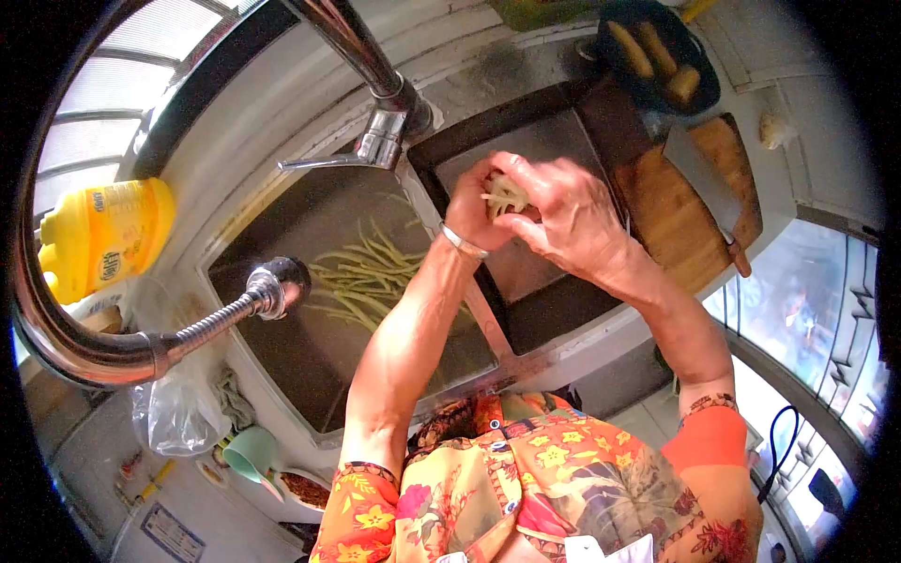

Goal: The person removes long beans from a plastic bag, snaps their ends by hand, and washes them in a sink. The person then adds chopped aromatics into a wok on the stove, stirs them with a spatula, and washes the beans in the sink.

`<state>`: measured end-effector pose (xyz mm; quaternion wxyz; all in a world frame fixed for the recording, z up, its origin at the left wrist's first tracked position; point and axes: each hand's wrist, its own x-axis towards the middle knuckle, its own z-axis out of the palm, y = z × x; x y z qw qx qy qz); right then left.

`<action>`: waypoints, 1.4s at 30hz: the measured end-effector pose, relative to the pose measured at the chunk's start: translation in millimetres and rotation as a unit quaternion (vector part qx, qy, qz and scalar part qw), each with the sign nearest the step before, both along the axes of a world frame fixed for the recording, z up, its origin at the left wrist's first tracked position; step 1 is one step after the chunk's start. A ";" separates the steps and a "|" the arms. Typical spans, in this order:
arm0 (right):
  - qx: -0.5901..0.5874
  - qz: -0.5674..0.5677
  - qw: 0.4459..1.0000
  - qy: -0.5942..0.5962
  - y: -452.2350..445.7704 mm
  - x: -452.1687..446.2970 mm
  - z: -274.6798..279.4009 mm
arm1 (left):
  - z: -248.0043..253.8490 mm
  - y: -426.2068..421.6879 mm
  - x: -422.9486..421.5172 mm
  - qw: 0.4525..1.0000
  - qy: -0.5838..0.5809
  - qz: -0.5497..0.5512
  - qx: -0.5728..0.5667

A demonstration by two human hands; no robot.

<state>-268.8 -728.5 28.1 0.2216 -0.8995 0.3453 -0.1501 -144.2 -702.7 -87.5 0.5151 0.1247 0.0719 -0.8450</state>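
Note:
Over the right sink basin [535, 291], my left hand [469, 205] and my right hand [570, 208] are closed together around a small bunch of green beans [507, 195]. The pale ends of the bunch show between the thumbs and fingers; my palms hide the rest. A bracelet circles my left wrist. More long green beans [366, 272] lie loose in the left sink basin [272, 202], partly covered by my left forearm.
A chrome faucet [385, 136] and a flexible spout [277, 286] reach over the left basin. To the right lie a wooden cutting board [671, 211] and a knife [699, 178]. A dark bowl [694, 98] holds several long tan pieces. At left stands a yellow bottle [113, 235].

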 end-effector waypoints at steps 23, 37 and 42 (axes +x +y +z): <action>0.250 0.034 0.940 0.229 53.9 -41.3 -193.8 | 10.0 12.7 27.7 0.981 -0.102 0.089 0.142; 0.135 -0.245 0.925 0.257 49.0 -83.8 -175.2 | 14.3 26.2 21.9 0.978 -0.090 0.093 0.165; 0.063 -0.323 0.861 0.388 36.9 -118.6 -234.1 | 25.0 29.1 15.8 0.973 -0.121 0.073 0.183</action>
